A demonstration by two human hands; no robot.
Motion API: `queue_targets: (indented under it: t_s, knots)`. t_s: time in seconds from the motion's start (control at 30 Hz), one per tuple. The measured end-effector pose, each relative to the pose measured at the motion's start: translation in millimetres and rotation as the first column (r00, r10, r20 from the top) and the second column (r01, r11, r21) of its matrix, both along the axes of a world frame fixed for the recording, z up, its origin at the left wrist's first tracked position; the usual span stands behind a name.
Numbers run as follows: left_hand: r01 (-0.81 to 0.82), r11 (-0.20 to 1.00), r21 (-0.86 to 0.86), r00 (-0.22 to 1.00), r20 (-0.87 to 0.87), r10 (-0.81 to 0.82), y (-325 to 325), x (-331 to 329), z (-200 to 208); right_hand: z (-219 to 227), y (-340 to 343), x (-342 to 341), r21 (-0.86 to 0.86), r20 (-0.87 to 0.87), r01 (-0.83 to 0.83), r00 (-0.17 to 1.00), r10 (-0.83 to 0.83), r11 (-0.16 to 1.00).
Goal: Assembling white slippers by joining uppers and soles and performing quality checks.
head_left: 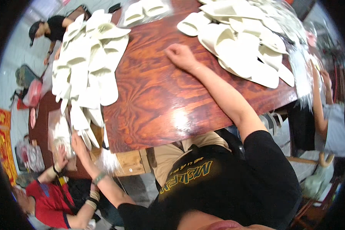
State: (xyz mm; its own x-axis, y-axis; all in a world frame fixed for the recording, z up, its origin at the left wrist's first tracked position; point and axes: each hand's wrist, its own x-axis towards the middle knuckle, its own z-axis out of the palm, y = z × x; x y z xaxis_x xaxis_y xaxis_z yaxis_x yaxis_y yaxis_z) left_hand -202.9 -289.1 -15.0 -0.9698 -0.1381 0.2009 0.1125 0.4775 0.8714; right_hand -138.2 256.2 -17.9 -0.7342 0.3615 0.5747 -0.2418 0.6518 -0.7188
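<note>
My left hand (79,145) reaches out to the far left, past the table corner. Its fingers close at the edge of a clear bag of white slippers (61,128), though the fingertips are partly hidden. A co-worker's hand (60,156) is at the bag's lower end. Loose white slippers (80,119) lie just beyond my left fingers. My right hand (181,56) rests on the dark wooden table (149,92), its fingers curled in and nothing visible in them. To its right is a heap of white slippers (241,50).
Another large pile of white slippers (90,61) covers the table's left side. A bagged pair (147,10) lies at the far edge. Clear plastic bags (301,73) hang over the right edge. A seated person in red (50,205) is close at left; other people stand farther off.
</note>
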Motion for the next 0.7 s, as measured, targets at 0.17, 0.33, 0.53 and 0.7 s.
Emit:
queue_targets:
  t_s: [0.17,0.33,0.53,0.7]
  knots:
    - [0.039,0.998,0.047,0.999,0.031,-0.040,63.0,68.7,100.9,2.4,-1.4,22.5,0.403,-0.017,-0.033,0.999,0.044,0.915]
    - [0.570,0.694,0.440,0.800,-0.104,-0.591,161.8,148.6,173.0,13.1,-17.1,20.9,0.635,-0.092,-0.054,0.985,0.145,0.771]
    - [0.868,0.488,0.090,0.485,0.052,-0.873,249.2,174.8,177.0,134.4,62.2,74.1,0.535,0.009,0.086,0.994,-0.108,0.840]
    - [0.964,0.205,-0.170,0.249,0.302,-0.920,376.1,146.5,132.8,147.6,211.8,87.1,0.855,0.079,0.344,0.652,-0.754,0.388]
